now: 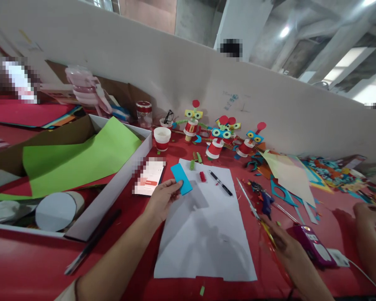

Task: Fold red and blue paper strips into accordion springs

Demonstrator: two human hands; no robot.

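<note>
My left hand (166,195) pinches a small blue rectangle of paper (181,179) between thumb and fingers, held above a large white sheet (203,234). At the right of the sheet, my right hand (280,238) is on the yellow and red handles of a pair of scissors (249,199), the blades pointing away from me. Part of the handles is hidden by the fingers. Beyond the blue paper, a black pen (221,182), a red folded paper spring (202,177) and green folded paper springs (192,164) lie on the sheet's far part.
Several paper-cup robot figures (215,146) stand at the back. A white box (119,179) with green paper (81,159) is at left, near a phone (148,177) and a cup (162,139). To the right are a glue gun (265,202), a purple power strip (315,246), paper scraps and another person's hand (368,215).
</note>
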